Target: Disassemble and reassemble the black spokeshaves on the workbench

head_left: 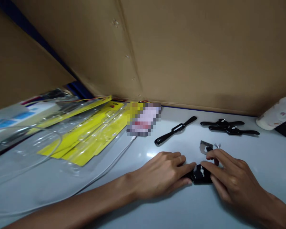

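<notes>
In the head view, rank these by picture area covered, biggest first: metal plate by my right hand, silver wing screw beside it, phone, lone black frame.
1. Phone
2. Black frame, longer than the phone but slender
3. Metal plate, partly hidden by fingers
4. Wing screw

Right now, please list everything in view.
held tool: 1, black, front right
paired tools: 2, black, back right
slotted frame: 1, black, left of pair
metal plate: 1, grey, beyond held tool
small fitting: 1, silver, beside plate
blurred device: 1, pale, back middle
cables: 1+, white, left
card packages: 3+, yellow and clear, left
box: 1, white and blue, far left
container: 1, white, right edge
dark item: 1, black, right edge
tabletop: 1, whitish, foreground
panels: 2+, brown, behind
left hand: 1, bare, on tool
right hand: 1, bare, on tool
</notes>
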### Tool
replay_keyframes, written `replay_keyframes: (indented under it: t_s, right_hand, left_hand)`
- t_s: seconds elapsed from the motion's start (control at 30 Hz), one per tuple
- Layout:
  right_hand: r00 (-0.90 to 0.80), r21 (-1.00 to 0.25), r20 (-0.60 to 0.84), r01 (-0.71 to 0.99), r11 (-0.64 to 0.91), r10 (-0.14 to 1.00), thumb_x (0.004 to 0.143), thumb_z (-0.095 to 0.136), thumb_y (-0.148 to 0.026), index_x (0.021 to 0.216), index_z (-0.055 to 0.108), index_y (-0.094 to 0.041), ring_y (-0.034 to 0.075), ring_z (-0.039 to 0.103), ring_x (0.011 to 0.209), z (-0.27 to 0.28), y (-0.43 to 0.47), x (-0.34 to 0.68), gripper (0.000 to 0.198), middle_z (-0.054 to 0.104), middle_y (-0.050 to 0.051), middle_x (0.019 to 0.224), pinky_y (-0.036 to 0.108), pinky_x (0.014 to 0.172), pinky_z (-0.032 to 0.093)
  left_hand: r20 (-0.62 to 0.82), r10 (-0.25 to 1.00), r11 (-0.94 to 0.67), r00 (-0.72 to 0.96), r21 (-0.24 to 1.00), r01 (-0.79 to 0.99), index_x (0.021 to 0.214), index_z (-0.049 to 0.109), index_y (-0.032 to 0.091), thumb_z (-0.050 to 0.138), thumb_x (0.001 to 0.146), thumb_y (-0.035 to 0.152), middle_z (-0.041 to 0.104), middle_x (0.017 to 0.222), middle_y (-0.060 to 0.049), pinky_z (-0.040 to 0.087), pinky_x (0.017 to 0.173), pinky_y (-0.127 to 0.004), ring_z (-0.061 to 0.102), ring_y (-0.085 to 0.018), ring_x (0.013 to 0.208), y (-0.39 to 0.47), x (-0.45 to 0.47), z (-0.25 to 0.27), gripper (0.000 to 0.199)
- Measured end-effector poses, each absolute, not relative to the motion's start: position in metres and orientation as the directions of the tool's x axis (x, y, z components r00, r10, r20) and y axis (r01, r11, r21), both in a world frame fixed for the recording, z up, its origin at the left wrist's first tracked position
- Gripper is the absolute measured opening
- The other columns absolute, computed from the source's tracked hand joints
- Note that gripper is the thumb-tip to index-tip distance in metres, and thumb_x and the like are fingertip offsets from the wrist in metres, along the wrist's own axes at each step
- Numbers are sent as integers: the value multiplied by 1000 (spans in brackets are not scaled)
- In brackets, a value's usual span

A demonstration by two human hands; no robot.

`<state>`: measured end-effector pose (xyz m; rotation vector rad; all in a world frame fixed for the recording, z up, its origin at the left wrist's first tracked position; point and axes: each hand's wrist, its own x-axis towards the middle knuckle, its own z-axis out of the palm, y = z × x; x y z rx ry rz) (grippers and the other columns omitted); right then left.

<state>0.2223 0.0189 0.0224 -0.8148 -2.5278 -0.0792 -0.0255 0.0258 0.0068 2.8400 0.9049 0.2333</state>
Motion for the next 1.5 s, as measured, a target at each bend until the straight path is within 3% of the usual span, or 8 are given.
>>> replay_keyframes:
  t_s: [0.1, 0.27, 0.43, 0.73, 0.9, 1.13, 1.3, 1.5]
  right_hand:
    - [-750, -146, 401, 513, 846, 525, 90, 43, 0, 101, 75, -16, 20, 62, 78, 26, 18, 221, 37, 68, 11, 97, 30, 57, 49]
    - [-722, -90, 421, 569, 817, 549, 89, 44, 1, 80, 71, -15, 20, 60, 74, 26, 19, 222, 33, 68, 13, 96, 30, 55, 45]
    - [-747, -168, 374, 529, 832, 550, 88, 41, 2, 96, 73, -16, 19, 61, 76, 30, 19, 220, 38, 67, 11, 98, 29, 55, 44]
    - [-713, -96, 406, 588, 803, 571, 86, 43, 3, 89, 72, -14, 21, 60, 77, 27, 18, 222, 34, 67, 13, 97, 30, 54, 42]
    - [-759, -198, 355, 509, 837, 546, 87, 44, 0, 86, 72, -17, 18, 58, 74, 29, 17, 221, 33, 66, 9, 97, 29, 54, 42]
    - [-714, -93, 417, 582, 808, 563, 90, 44, 0, 87, 71, -14, 21, 60, 78, 27, 17, 221, 30, 67, 13, 97, 31, 54, 43]
    - [-738, -205, 322, 557, 805, 593, 101, 51, -18, 103, 70, -17, 20, 60, 80, 25, 15, 217, 20, 64, 9, 98, 30, 57, 44]
    - [-722, -386, 336, 480, 788, 605, 93, 44, -2, 92, 70, -19, 19, 61, 88, 22, 16, 214, 31, 64, 8, 103, 30, 66, 47]
  left_hand:
    - [113, 578, -809, 808, 211, 549, 129, 62, 17, 49, 108, 39, 68, 92, -4, 53, 67, -37, 65, -24, 80, 26, -27, 6, 33]
    - [131, 576, -812, 807, 206, 546, 129, 60, 18, 50, 108, 37, 67, 90, -3, 52, 65, -35, 64, -22, 77, 25, -27, 6, 31]
    - [131, 581, -807, 804, 221, 547, 126, 60, 18, 50, 108, 37, 67, 90, -3, 51, 65, -34, 64, -21, 77, 25, -26, 6, 28]
    - [127, 580, -809, 804, 208, 550, 130, 59, 19, 50, 108, 37, 66, 89, -2, 51, 65, -35, 63, -22, 76, 25, -26, 6, 30]
    - [132, 578, -809, 805, 217, 546, 131, 58, 19, 48, 109, 37, 66, 90, -2, 52, 66, -35, 64, -22, 76, 26, -27, 6, 30]
    - [132, 582, -808, 803, 207, 552, 130, 59, 19, 49, 108, 37, 66, 90, -2, 52, 64, -36, 64, -23, 76, 25, -27, 5, 30]
    - [149, 576, -811, 804, 229, 538, 128, 61, 18, 44, 110, 38, 66, 89, -3, 51, 64, -34, 62, -20, 74, 25, -27, 5, 31]
    - [132, 581, -806, 803, 229, 546, 126, 61, 18, 48, 109, 38, 67, 90, -3, 51, 66, -34, 63, -21, 77, 24, -27, 6, 29]
